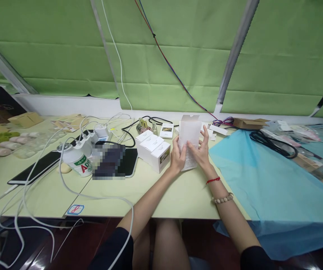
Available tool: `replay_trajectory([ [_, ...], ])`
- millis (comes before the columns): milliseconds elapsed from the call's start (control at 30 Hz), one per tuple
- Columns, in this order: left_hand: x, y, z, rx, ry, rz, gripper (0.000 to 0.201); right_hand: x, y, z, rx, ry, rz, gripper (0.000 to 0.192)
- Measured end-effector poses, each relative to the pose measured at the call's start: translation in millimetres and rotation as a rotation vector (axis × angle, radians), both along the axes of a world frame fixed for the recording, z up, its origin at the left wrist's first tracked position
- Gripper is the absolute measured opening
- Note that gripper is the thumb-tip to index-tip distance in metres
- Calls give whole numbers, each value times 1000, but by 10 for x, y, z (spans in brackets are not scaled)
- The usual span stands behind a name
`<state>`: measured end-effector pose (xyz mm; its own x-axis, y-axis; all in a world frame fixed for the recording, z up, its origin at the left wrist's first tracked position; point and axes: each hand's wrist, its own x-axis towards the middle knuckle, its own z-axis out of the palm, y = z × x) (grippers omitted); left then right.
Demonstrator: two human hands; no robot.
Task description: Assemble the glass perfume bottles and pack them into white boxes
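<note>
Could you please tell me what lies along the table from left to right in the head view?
Black tablet → white bottle → stacked white boxes → left hand → white carton → right hand → blue sheet → black cable.

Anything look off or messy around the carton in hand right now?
Nothing is damaged or spilled. The left hand and right hand hold a white carton with its top flap open. Three white boxes sit in a neat row. Only the white cables sprawl loosely over the table edge.
</note>
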<state>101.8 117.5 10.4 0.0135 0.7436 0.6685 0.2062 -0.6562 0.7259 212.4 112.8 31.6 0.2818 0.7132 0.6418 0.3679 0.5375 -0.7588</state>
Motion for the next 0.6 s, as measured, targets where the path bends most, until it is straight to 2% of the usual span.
replay_trajectory([
  [133,-5,-1,2,51,48,15,43,15,-7,-14,46,-73,-88,83],
  [267,-9,15,-16,99,37,48,44,29,-7,-30,50,-80,-102,87],
  [467,-6,50,-30,234,8,33,54,-6,-78,42,254,-177,-139,67],
  [600,-12,47,12,275,50,42,60,-3,-104,74,289,-205,-158,61],
])
